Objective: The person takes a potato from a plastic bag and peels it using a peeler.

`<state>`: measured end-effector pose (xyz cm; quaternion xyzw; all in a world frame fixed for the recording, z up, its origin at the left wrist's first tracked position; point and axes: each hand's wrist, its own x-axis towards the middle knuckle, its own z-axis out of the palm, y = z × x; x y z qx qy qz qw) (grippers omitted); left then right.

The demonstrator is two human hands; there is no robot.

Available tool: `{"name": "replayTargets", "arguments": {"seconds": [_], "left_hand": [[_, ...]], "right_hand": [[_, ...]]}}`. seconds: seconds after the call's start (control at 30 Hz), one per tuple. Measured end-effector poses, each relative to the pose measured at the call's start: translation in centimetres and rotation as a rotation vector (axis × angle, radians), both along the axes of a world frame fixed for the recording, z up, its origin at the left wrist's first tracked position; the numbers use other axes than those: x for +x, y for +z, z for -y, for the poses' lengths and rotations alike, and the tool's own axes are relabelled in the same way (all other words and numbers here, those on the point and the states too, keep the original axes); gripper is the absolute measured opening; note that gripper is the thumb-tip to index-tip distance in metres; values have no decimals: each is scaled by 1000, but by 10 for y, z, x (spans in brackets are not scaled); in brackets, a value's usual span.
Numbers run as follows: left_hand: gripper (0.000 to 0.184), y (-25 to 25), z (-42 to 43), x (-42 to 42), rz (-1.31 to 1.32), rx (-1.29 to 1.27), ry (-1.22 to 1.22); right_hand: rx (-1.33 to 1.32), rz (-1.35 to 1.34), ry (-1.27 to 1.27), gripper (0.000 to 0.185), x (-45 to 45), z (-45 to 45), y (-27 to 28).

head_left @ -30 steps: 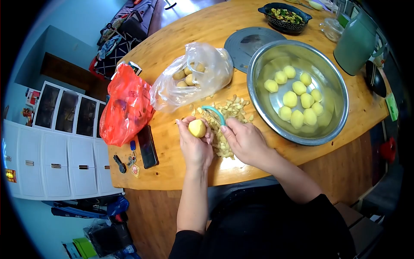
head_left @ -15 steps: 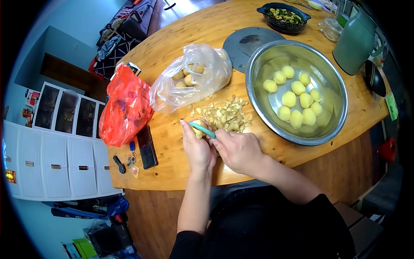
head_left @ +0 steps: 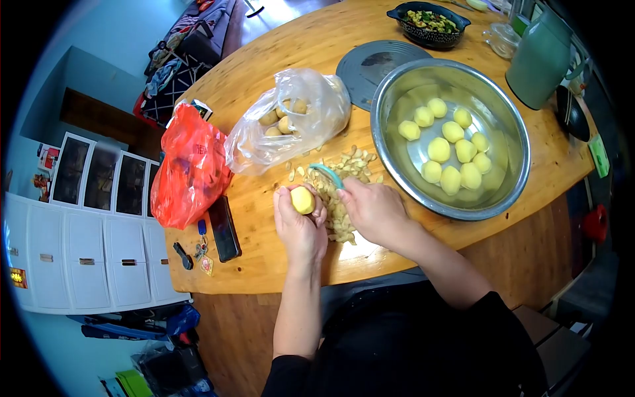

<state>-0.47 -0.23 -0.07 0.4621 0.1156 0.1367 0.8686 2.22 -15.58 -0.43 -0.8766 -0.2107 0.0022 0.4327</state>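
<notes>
My left hand (head_left: 299, 228) is closed around a potato (head_left: 303, 200), whose upward side is peeled and yellow. In my right hand (head_left: 374, 210) is a teal peeler (head_left: 327, 175), its head just beyond the potato and apart from it. A heap of potato peelings (head_left: 354, 167) lies on the table below and past both hands. To the right stands a large metal basin (head_left: 452, 213) of water with several peeled potatoes (head_left: 452, 132) in it. Behind my left hand, a clear plastic bag (head_left: 311, 132) contains several unpeeled potatoes (head_left: 285, 125).
A red plastic bag (head_left: 188, 172), a phone (head_left: 225, 228) and keys (head_left: 201, 249) lie on the wooden table's left. At the back are a round grey mat (head_left: 370, 66), a dark dish of food (head_left: 431, 25) and a green jug (head_left: 539, 63).
The peeler has come off the potato and moved up and to the right. My left hand has turned the potato so a peeled face shows. The view has shifted slightly.
</notes>
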Motion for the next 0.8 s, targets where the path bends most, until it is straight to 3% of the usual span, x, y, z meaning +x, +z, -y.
{"name": "replayTargets", "arguments": {"seconds": [0.13, 0.23, 0.33, 0.5, 0.7, 0.8], "left_hand": [[38, 11, -2, 6, -124, -230, -28], [39, -2, -10, 9, -178, -268, -52], [36, -5, -10, 5, -106, -216, -75], [36, -6, 1, 9, -203, -126, 77], [28, -2, 9, 13, -230, -28, 214], [31, -1, -1, 7, -153, -22, 117]], "right_hand": [[100, 0, 13, 23, -3, 0, 3], [101, 28, 28, 23, -8, 0, 6], [106, 122, 72, 21, -17, -4, 4], [77, 237, 95, 20, -25, -12, -2], [24, 169, 106, 20, -21, -11, 2], [-95, 52, 52, 20, -9, -14, -1]]}}
